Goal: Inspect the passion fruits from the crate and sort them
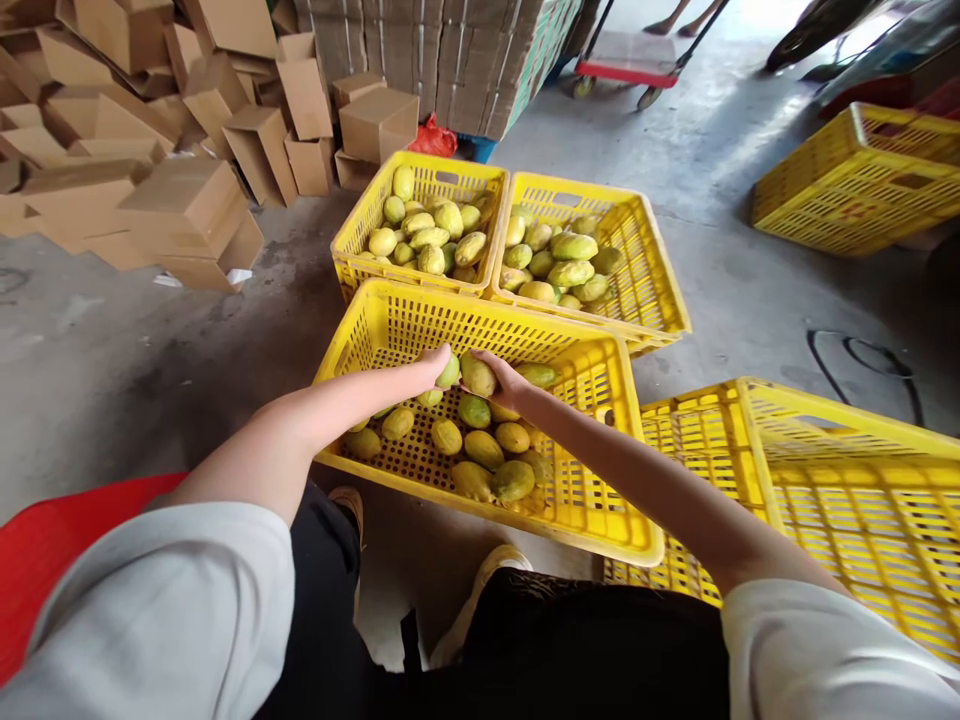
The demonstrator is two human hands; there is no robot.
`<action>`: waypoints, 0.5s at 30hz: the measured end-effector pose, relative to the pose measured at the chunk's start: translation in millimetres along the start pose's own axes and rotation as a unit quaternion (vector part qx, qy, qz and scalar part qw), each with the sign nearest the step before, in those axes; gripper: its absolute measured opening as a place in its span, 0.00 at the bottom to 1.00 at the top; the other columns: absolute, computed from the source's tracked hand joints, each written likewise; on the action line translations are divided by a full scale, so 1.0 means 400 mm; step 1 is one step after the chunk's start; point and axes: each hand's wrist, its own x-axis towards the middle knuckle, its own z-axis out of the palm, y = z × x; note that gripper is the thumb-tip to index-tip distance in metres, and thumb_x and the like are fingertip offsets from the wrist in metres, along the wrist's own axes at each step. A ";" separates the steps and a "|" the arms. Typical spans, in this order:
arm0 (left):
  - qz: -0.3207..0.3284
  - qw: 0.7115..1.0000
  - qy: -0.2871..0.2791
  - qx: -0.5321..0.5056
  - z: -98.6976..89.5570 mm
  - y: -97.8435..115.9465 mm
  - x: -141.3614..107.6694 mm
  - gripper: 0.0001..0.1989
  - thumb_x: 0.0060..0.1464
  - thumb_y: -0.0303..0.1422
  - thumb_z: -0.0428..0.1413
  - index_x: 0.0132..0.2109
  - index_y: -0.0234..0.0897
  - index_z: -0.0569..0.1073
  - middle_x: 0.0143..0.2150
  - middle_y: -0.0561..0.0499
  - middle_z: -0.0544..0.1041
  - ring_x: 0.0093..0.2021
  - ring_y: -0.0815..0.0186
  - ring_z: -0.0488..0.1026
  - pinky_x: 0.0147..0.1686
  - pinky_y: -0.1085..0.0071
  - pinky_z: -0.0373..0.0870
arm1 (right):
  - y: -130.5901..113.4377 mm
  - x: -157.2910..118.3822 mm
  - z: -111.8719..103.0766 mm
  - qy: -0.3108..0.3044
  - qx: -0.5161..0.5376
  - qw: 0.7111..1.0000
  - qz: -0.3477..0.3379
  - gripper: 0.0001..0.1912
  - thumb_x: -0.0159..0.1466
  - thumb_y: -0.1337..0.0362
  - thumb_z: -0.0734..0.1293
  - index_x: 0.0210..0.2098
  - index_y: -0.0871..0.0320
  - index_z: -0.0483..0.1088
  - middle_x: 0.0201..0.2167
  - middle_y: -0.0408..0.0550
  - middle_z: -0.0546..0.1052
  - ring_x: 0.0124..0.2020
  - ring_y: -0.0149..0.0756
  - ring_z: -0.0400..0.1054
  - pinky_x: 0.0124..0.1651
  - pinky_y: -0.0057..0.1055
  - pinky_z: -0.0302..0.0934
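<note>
Over the near yellow crate (480, 312), my left hand (433, 362) is closed on a small green papaya (450, 372). Close beside it, my right hand (504, 380) grips a larger yellow-green papaya (478, 376). The two fruits are side by side, and I cannot tell whether they touch. Below my hands, several loose papayas (484, 450) lie on the perforated crate floor, mostly in its middle and front. My right forearm hides part of the crate's right side.
Two yellow crates of papayas, left (345, 250) and right (664, 260), stand just beyond. More yellow crates are at right (750, 450) and far right (802, 185). Cardboard boxes (180, 210) pile up at left. A red-edged trolley (630, 70) stands behind, near a person's feet (660, 27).
</note>
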 end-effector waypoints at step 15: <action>0.022 0.995 0.015 0.100 0.004 0.021 -0.014 0.11 0.63 0.37 0.65 0.49 0.41 0.73 0.42 0.42 0.82 0.45 0.51 0.81 0.35 0.65 0.79 | 0.049 0.031 -0.006 0.071 -0.013 0.997 -0.023 0.09 0.74 0.57 0.68 0.43 0.56 0.73 0.31 0.46 0.77 0.36 0.37 0.74 0.40 0.30 0.76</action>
